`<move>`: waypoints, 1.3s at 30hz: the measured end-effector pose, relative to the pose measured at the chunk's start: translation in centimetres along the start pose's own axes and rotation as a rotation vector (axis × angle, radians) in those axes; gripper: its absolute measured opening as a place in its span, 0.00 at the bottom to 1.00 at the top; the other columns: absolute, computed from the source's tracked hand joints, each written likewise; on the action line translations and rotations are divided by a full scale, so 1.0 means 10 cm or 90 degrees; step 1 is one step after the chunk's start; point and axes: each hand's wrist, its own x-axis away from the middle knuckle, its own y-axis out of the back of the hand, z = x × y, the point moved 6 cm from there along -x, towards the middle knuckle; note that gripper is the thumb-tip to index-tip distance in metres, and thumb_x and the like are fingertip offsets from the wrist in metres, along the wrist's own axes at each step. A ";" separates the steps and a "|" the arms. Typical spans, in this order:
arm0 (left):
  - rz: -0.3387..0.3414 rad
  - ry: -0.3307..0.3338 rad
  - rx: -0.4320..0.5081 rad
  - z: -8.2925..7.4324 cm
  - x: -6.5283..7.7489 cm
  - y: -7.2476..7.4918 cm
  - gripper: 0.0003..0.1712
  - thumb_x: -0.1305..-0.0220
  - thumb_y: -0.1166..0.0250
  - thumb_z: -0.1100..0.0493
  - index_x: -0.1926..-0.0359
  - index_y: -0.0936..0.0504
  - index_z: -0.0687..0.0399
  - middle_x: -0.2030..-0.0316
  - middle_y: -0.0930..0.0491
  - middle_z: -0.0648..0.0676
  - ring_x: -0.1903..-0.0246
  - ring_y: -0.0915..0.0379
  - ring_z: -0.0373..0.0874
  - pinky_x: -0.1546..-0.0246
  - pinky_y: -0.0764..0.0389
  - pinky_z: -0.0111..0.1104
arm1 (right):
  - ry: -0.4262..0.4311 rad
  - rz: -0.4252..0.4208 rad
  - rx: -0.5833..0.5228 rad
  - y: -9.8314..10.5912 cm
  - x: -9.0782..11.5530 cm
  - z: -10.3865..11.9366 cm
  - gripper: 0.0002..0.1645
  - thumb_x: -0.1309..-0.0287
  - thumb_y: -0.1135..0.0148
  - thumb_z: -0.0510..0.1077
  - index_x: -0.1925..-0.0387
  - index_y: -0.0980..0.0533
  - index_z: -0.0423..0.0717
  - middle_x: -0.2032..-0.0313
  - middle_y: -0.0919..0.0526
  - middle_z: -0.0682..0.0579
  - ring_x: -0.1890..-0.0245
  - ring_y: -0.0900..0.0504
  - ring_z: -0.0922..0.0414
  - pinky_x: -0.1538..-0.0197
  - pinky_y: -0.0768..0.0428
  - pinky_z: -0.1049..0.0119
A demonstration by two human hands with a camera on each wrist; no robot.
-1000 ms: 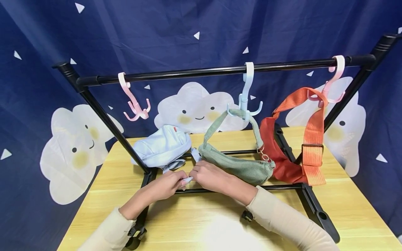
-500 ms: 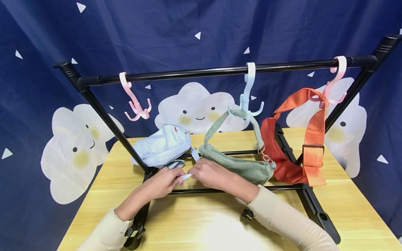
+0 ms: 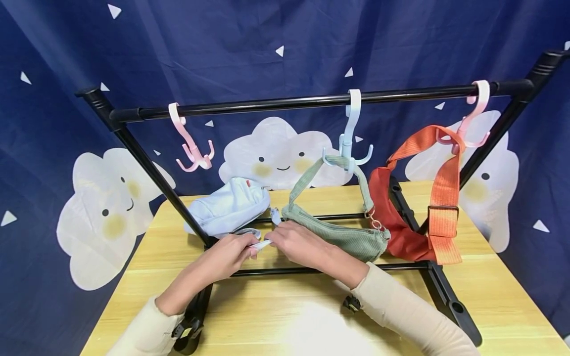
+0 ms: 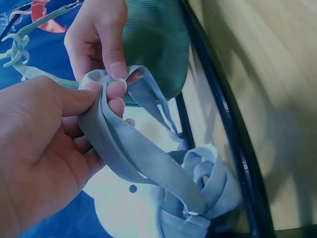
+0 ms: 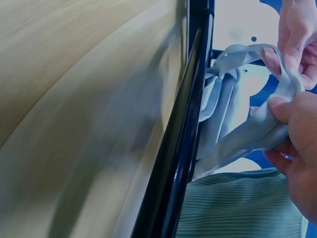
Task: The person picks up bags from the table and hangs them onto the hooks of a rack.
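Note:
A light blue bag [image 3: 233,205] lies on the table behind the rack's left leg. Its long fabric strap [image 4: 143,151] is drawn forward and runs through both hands. My left hand [image 3: 227,257] pinches the strap between thumb and fingers. Just to its right, my right hand [image 3: 296,241] pinches the strap too, the two hands' fingertips close together. In the left wrist view the strap bends into a loop at the fingers. Beside the right hand, a green corduroy bag [image 3: 338,237] hangs by its handle from a blue hook [image 3: 350,129].
A black rack bar [image 3: 267,104] crosses above the hands. A pink hook [image 3: 192,146] hangs at its left with nothing on it. On the right, another pink hook [image 3: 477,111] carries a red bag [image 3: 403,227] by its orange strap. A low crossbar [image 3: 285,270] runs near the hands.
My left hand has moved slightly left and up, and a bit more strap shows between the hands. The right hand has shifted slightly upward, still pinching the strap. The hooks hold their places.

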 end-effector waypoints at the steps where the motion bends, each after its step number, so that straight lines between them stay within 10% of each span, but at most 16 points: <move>1: -0.008 -0.002 -0.003 -0.01 0.00 0.02 0.03 0.27 0.36 0.61 0.61 0.18 0.53 0.71 0.19 0.43 0.74 0.32 0.29 0.70 0.24 0.25 | -0.002 -0.008 0.003 0.01 -0.01 0.00 0.05 0.30 0.36 0.40 0.56 0.18 0.46 0.67 0.14 0.60 0.65 0.19 0.63 0.54 0.18 0.67; 27: -0.134 -0.035 -0.075 -0.16 0.10 0.43 0.02 0.31 0.33 0.65 0.59 0.18 0.56 0.73 0.22 0.43 0.74 0.33 0.30 0.72 0.27 0.26 | 0.036 -0.182 -0.023 0.33 -0.14 0.07 0.10 0.35 0.32 0.37 0.53 0.21 0.42 0.65 0.13 0.54 0.67 0.19 0.61 0.63 0.19 0.73; 39: -0.173 -0.035 -0.104 -0.17 0.13 0.52 0.04 0.34 0.30 0.65 0.59 0.17 0.56 0.74 0.21 0.45 0.75 0.32 0.32 0.72 0.24 0.28 | 0.036 -0.193 -0.027 0.38 -0.20 0.06 0.09 0.27 0.40 0.40 0.51 0.21 0.41 0.58 0.11 0.51 0.57 0.13 0.58 0.50 0.14 0.71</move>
